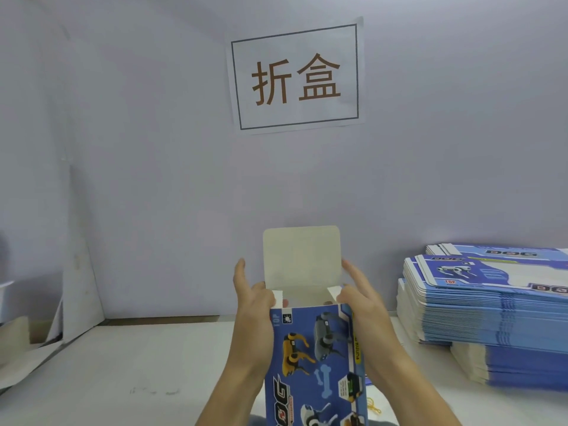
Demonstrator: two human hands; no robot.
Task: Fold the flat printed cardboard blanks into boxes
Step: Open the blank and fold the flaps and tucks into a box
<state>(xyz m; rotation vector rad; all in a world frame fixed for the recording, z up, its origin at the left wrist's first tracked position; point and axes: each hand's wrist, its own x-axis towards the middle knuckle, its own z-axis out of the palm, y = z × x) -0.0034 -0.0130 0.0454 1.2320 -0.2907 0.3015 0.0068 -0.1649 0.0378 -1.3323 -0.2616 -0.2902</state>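
Box held upright, top lid not yet tucked.

Both hands, left hand (253, 305) and right hand (361, 298), grip the blue printed box (316, 358) by its sides above the near worktop (138, 364), forefingers raised beside the open lid flap (302, 256). If the small side flaps (333, 292) aren't folded in first, the lid could jam or crease. The flat blanks (491, 302) lie stacked to the right.

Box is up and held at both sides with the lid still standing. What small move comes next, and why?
Probably fold the two small side flaps inward. The box is already squared up, its top flap stands upright and open, and the left hand and right hand sit right at those flaps, so they go in before the top tucks down.
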